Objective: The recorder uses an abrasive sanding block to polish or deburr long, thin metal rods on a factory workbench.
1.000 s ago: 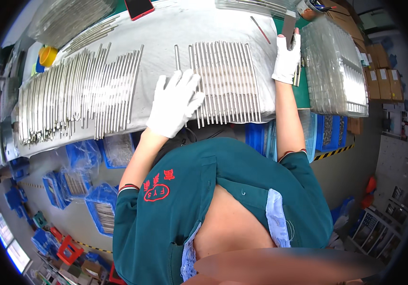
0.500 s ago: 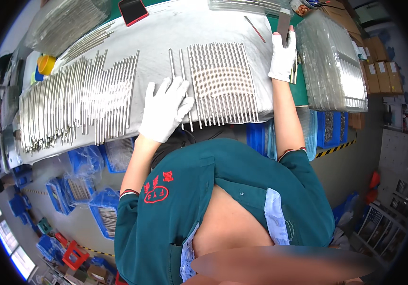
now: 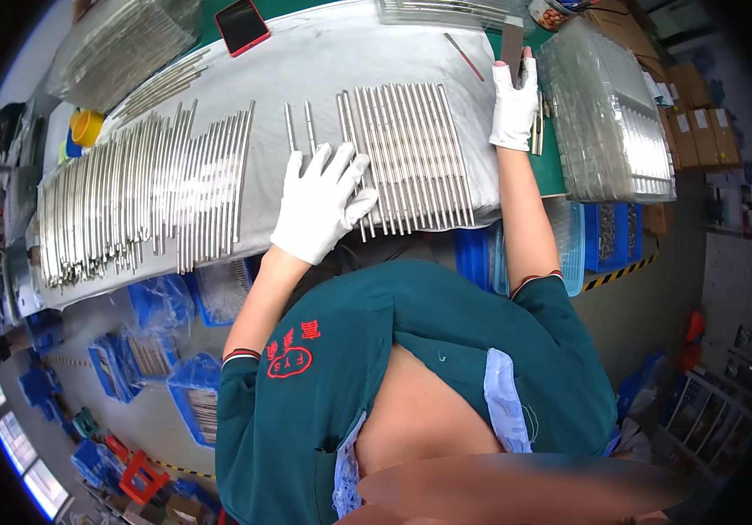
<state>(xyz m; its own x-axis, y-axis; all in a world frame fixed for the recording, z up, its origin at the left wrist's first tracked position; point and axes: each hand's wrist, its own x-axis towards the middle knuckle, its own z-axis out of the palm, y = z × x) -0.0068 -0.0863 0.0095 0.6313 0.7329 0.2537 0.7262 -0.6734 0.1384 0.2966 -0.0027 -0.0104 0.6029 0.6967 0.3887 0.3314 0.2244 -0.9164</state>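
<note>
My left hand (image 3: 322, 206), in a white glove with bare-looking wrist, lies over the table with its fingers spread. Its fingertips rest at the left edge of a neat row of metal rods (image 3: 415, 157). Two loose metal rods (image 3: 299, 127) stick out beyond its fingers, their lower parts hidden beneath the hand. At the table's right side, my right hand (image 3: 514, 109), gloved with bare thumb and fingertip, grips a flat dark grey bar (image 3: 513, 42) that points away from me. A larger, uneven row of metal rods (image 3: 144, 188) lies left of my left hand.
A phone in a red case (image 3: 243, 28) lies at the back. Stacked clear plastic trays (image 3: 604, 114) stand at right, more (image 3: 126, 48) at far left beside a yellow roll (image 3: 87, 128). A thin red-ended tool (image 3: 464, 58) lies on the white cloth. Blue bins (image 3: 192, 394) stand below.
My left hand has moved right, to the edge of the neat rod row. The loose rods by its fingers now show farther left. My right hand keeps the grey bar, nearly still.
</note>
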